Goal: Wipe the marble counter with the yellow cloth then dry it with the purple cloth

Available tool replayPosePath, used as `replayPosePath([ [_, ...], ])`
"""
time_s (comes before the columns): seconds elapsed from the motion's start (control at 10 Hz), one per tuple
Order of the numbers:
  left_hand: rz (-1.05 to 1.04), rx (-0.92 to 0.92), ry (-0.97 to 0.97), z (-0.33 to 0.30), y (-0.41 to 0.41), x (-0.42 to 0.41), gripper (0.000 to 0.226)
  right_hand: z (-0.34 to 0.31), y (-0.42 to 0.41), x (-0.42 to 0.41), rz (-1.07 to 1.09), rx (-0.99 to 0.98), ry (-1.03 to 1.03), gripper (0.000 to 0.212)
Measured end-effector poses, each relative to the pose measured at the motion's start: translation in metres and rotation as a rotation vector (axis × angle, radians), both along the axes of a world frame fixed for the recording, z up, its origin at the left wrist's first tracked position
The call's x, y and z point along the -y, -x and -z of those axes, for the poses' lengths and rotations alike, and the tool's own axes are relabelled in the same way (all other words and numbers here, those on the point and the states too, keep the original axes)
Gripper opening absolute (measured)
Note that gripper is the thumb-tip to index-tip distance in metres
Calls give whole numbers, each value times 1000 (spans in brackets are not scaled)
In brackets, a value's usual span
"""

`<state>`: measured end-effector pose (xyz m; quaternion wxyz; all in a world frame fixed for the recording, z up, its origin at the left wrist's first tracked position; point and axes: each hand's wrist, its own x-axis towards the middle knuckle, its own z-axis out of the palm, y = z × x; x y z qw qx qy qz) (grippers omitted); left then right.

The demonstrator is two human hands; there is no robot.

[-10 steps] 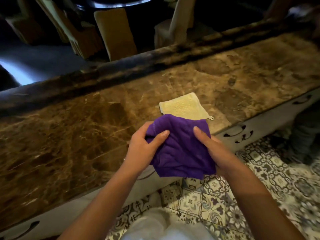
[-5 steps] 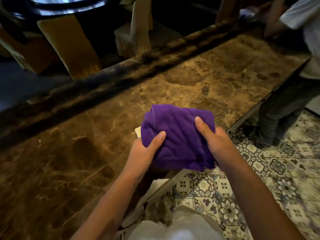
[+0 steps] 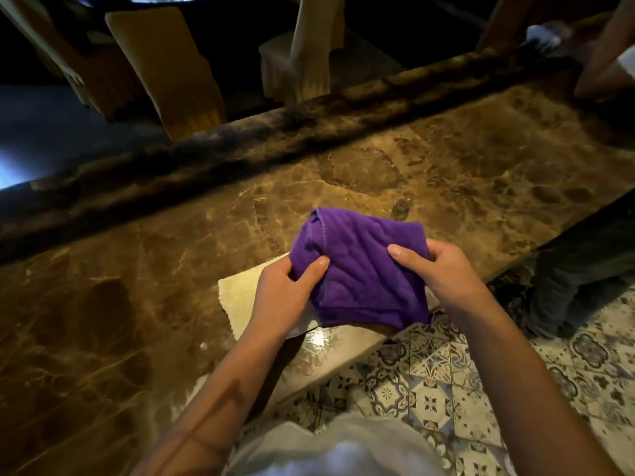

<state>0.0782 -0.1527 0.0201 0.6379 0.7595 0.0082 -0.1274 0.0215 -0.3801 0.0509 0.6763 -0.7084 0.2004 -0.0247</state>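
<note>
Both my hands hold a folded purple cloth [image 3: 360, 269] just above the near edge of the brown marble counter [image 3: 137, 286]. My left hand [image 3: 285, 297] grips its left side, thumb on top. My right hand [image 3: 443, 273] grips its right side. The pale yellow cloth [image 3: 240, 300] lies flat on the counter below my left hand, mostly hidden by that hand and the purple cloth.
A raised dark marble ledge [image 3: 309, 121] runs along the counter's far side, with chairs [image 3: 168, 70] beyond it. Another person's legs [image 3: 580, 269] and arm [image 3: 604, 63] are at the right end. Patterned floor tiles [image 3: 446, 372] lie below the counter's front edge.
The purple cloth and both hands have moved forward over the counter's edge. The yellow cloth, seen beyond the purple one a second ago, now shows to its left under my left hand.
</note>
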Motion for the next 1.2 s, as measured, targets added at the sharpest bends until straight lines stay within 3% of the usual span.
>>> replayPosePath([
  [0.2, -64, 11, -275, 19, -9, 48, 55, 31, -48, 59, -144, -72, 115, 16],
  [0.4, -98, 61, -641, 31, -14, 72, 48, 55, -85, 81, -294, -111, 409, 8],
  [0.6, -23, 56, -940, 32, -17, 86, 44, 72, -98, 91, -286, -155, 790, 43],
  [0.7, 2, 66, -1014, 35, -18, 87, 44, 71, -97, 96, -270, -179, 838, 50],
  [0.9, 0, 119, -1029, 29, -13, 87, 40, 60, -91, 100, -275, -195, 877, 52],
  [1.1, -50, 159, -983, -1, 23, 59, 49, 14, -59, 84, -125, -42, 971, 38],
  [1.2, -67, 101, -820, -14, 64, 32, 37, 3, -28, 64, -260, 51, 889, 24],
])
